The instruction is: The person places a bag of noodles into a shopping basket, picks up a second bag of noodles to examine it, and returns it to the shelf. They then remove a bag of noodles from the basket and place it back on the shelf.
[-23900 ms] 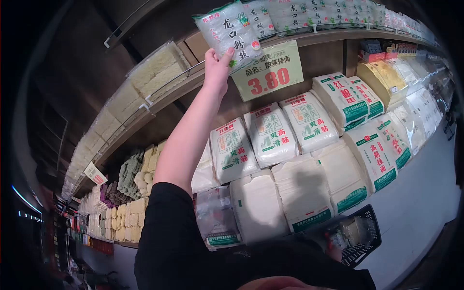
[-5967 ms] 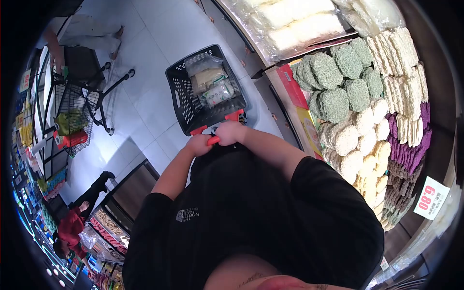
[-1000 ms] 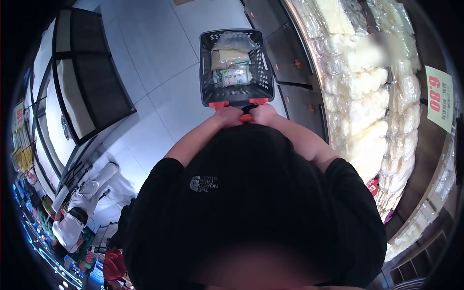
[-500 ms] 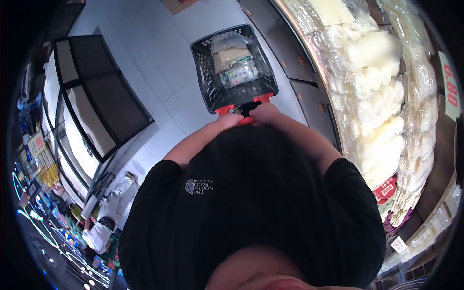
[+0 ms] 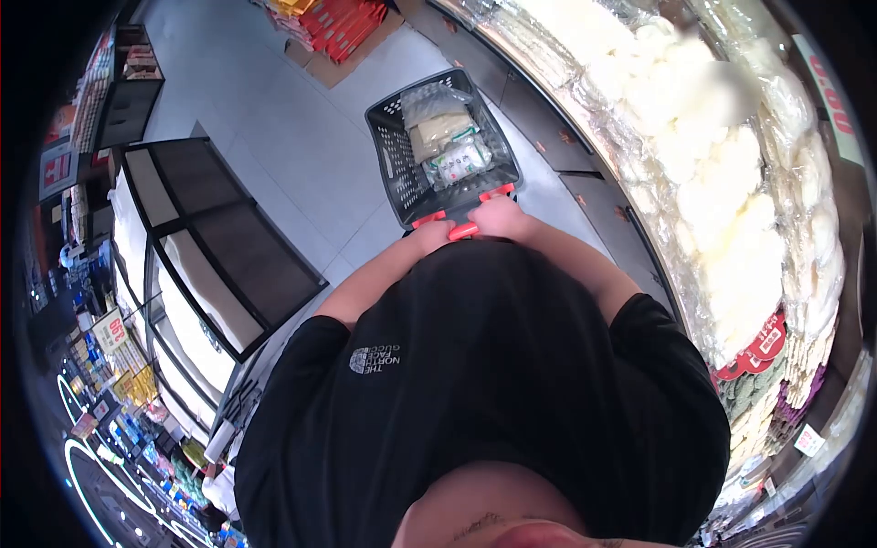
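Note:
A dark grey shopping basket cart (image 5: 395, 183) with perforated sides is right in front of me. My left hand (image 5: 433, 236) is closed round the left part of its red handle (image 5: 464, 231). My right hand (image 5: 502, 217) grips the right part, fingers wrapped over it and partly hidden. Several plastic-wrapped packs lie in the basket: a clear bag (image 5: 435, 106) at the far end, a beige flat pack (image 5: 442, 133) in the middle, and a white printed pack (image 5: 459, 164) nearest the handle.
A shelf on my right holds pale, noodle-like bundles (image 5: 722, 247) in clear wrap, above dark cabinets (image 5: 585, 187). On my left is a black-framed display stand (image 5: 260, 260). Red packages (image 5: 343, 27) rest on cardboard ahead, on the grey tiled floor (image 5: 251, 82).
The left stand and right shelf have shifted in view, and the red packages ahead now show more fully. Both hands remain on the handle. A person at lower left is now mostly hidden.

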A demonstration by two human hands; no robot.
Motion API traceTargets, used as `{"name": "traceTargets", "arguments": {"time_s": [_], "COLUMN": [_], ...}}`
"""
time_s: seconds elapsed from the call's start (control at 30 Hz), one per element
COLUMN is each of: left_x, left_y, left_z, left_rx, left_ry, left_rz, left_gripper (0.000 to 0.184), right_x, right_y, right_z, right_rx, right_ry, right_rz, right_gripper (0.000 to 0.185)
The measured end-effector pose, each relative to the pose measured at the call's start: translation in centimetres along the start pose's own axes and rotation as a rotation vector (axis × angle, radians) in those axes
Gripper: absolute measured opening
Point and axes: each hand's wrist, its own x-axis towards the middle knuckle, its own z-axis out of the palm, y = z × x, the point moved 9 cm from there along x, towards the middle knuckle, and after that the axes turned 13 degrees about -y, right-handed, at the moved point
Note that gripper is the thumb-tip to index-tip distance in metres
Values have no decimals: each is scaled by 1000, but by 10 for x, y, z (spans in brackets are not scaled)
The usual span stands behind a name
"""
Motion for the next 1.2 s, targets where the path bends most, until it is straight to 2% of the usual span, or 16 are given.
{"name": "traceTargets", "arguments": {"time_s": [0.1,0.2,0.23,0.3,0.4,0.53,0.6,0.67,0.73,0.8,0.83,0.9,1.0,1.07,1.1,1.2], "left_x": [13,33,15,-24,-18,-21,-21,-56,-61,-19,-50,-37,-37,-37,-37,-38], "left_y": [-18,-76,-68,-58,-102,-144,-140,-120,-104,-122,-98,-97,-81,-67,-61,-45], "left_z": [0,25,16,8,34,11,-9,-15,-18,-8,-15,-8,5,14,19,37], "left_rx": [59,-756,-823,-962,-1215,-731,-246,-591,-173,144,9,-9,164,291,351,523], "left_ry": [-72,-143,-142,-138,-440,-324,-283,-452,-468,-443,-491,-479,-518,-535,-538,-550], "left_rz": [-12,-127,-159,-219,-163,11,200,328,389,274,259,241,270,290,297,313], "left_gripper": [38,31,31,33,35,39,39,40,41,46,47,47,47,47,47,47], "right_x": [16,27,33,34,49,74,73,70,70,67,69,56,16,9,29,12], "right_y": [4,6,5,-14,-41,-67,-77,-88,-99,-98,-91,-91,-111,-118,-112,-106], "right_z": [7,12,17,13,19,45,45,36,35,45,56,59,59,66,85,151], "right_rx": [-38,5,52,140,271,701,739,611,413,517,546,558,773,737,579,729], "right_ry": [43,-3,-67,33,16,133,170,145,40,99,140,130,201,284,351,380], "right_rz": [27,118,175,224,386,357,339,372,441,410,428,439,417,368,267,355], "right_gripper": [36,36,35,37,34,34,35,37,39,40,40,47,42,41,41,40]}}
